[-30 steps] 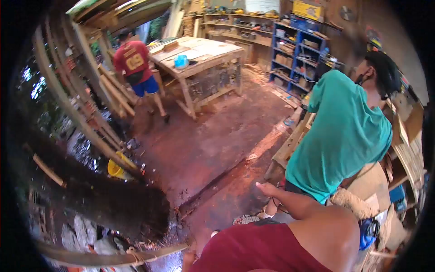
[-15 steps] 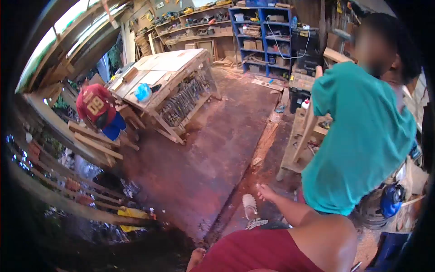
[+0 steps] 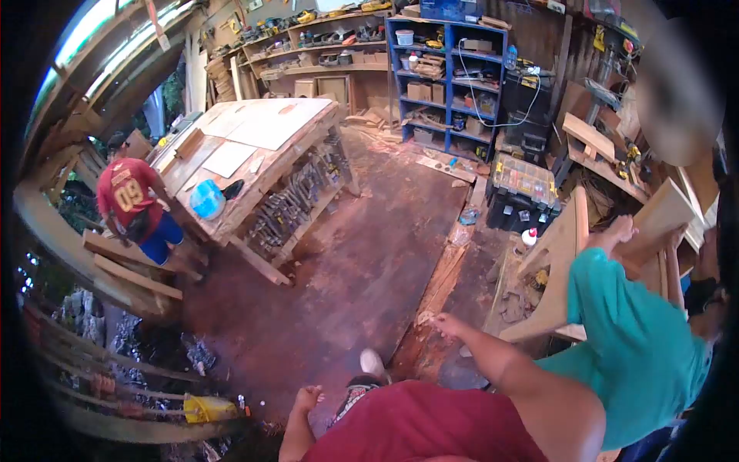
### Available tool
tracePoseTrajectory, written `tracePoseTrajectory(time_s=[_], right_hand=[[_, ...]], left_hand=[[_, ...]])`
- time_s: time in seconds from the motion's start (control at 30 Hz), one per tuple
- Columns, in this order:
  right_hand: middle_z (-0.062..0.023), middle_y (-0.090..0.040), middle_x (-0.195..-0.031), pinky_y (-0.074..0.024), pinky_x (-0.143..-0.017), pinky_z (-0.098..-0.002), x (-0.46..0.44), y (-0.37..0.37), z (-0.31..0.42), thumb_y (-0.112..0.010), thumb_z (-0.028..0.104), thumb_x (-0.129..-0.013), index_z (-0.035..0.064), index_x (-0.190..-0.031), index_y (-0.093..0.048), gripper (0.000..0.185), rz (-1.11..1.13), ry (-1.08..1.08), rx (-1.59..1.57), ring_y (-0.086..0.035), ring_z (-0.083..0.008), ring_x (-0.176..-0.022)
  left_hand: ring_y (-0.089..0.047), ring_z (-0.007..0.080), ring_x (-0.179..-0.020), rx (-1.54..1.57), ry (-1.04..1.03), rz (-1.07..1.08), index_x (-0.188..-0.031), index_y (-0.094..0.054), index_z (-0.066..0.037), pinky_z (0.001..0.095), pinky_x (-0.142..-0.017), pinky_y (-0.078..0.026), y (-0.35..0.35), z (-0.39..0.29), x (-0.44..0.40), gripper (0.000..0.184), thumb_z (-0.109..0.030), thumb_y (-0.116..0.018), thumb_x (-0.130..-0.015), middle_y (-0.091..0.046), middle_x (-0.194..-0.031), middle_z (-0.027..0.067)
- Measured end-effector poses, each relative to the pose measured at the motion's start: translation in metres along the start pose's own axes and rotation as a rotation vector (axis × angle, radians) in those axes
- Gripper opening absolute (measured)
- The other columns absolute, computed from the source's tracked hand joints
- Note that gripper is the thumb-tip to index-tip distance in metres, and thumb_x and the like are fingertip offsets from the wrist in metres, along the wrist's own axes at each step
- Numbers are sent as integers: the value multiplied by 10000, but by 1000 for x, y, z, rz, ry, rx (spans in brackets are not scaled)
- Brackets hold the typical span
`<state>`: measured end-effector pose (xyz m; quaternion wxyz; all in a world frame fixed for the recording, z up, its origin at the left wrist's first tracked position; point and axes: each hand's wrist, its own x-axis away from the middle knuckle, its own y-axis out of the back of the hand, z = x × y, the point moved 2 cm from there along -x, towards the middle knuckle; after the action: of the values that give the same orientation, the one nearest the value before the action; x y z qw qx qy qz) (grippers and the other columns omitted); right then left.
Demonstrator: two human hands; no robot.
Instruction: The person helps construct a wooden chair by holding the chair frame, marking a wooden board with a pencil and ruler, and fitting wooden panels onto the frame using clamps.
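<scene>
My left hand (image 3: 309, 398) hangs low beside my red shirt, its fingers curled in, with nothing visible in it. Ahead of my body, my right hand (image 3: 444, 325) is held over the floor near a strip of wood dust (image 3: 446, 281). Its fingers are loosely spread and no object shows in them. My shoe (image 3: 372, 362) is between the two hands. To the right, a co-worker in a green shirt (image 3: 639, 339) has both hands on a wooden piece (image 3: 654, 223), beside a wooden frame (image 3: 558, 269).
A large workbench (image 3: 285, 173) with clamps underneath stands ahead left. Another person in a red shirt (image 3: 127, 192) bends beside it. Blue shelves (image 3: 449, 85), a black toolbox (image 3: 523, 189) and a white bottle (image 3: 529, 237) are ahead right. A yellow bucket (image 3: 209, 409) lies lower left.
The view has swung, bringing more of the right side into sight. My left hand shows more fully. The green-shirted co-worker now leans lower at the right, with both hands on wood.
</scene>
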<state>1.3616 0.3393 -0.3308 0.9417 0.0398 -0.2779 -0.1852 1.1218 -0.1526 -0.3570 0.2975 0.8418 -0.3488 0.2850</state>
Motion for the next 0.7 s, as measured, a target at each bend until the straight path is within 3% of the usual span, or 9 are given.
tracePoseTrajectory(time_s=[0.2, 0.27, 0.37, 0.43, 0.53, 0.57, 0.6, 0.63, 0.7], right_hand=[[-47, -532, -598, -421, -475, -348, -59, 95, -57, -454, 532, -883, 54, -815, -610, 508, -247, -77, 335, -485, -167, -493], [-80, -544, -566, -440, -519, -368, -51, 125, -57, -372, 521, -908, 62, -747, -629, 550, -59, -284, 470, -528, -213, -515], [-127, -638, -716, -502, -609, -374, -23, 156, -83, -386, 431, -908, 73, -895, -642, 440, -65, -442, 849, -622, -258, -633], [-154, -573, -646, -437, -481, -381, 0, 164, -14, -453, 449, -892, 44, -890, -651, 450, -143, -688, 302, -558, -226, -540], [-94, -652, -760, -513, -562, -369, -20, 198, -19, -510, 369, -877, 50, -1023, -588, 359, -174, -859, 90, -632, -219, -642], [-74, -629, -762, -510, -527, -344, -54, 217, -68, -546, 405, -862, 62, -1026, -588, 382, -27, -650, 566, -613, -175, -622], [-53, -584, -675, -442, -449, -329, -70, 220, -27, -541, 412, -868, 98, -981, -606, 340, -310, -646, 160, -534, -181, -514], [-31, -539, -587, -375, -372, -314, -83, 217, 45, -535, 418, -874, 133, -937, -623, 305, -574, -616, -259, -455, -187, -407], [-79, -578, -707, -446, -457, -382, -139, 239, 43, -521, 444, -872, 115, -1059, -574, 382, -468, -645, -289, -541, -223, -537]], left_hand=[[-594, 154, -588, -116, 166, 153, -873, -617, -47, 309, -468, -458, 23, -72, -163, 218, -252, -544, -887, -623, -693, 66], [-599, 170, -580, -52, 260, 307, -878, -616, -47, 333, -453, -454, 27, -59, -244, 204, -233, -533, -887, -632, -717, 83], [-597, 194, -573, -63, 325, 351, -894, -627, -65, 357, -470, -460, 11, -103, -366, 173, -219, -561, -849, -638, -737, 92], [-599, 201, -597, -635, -151, 254, -900, -641, -81, 378, -509, -471, 17, -201, -432, 174, -211, -604, -791, -652, -760, 84], [-621, 253, -765, -878, -406, 181, -891, -650, -87, 364, -683, -488, 14, -444, -431, 213, -235, -631, -740, -658, -842, 115], [-611, 281, -807, -510, -387, 187, -904, -645, -93, 376, -728, -480, 10, -455, -504, 217, -262, -588, -780, -647, -877, 127], [-608, 276, -816, -641, -888, 168, -927, -638, -105, 385, -732, -479, 6, -504, -544, 221, -269, -534, -822, -640, -891, 127], [-609, 271, -850, -730, -965, 155, -942, -630, -95, 384, -762, -474, -3, -557, -589, 228, -270, -551, -817, -631, -907, 132], [-606, 268, -899, -251, -830, 111, -943, -623, -84, 390, -812, -460, -13, -658, -666, 280, -317, -595, -790, -622, -927, 149]])
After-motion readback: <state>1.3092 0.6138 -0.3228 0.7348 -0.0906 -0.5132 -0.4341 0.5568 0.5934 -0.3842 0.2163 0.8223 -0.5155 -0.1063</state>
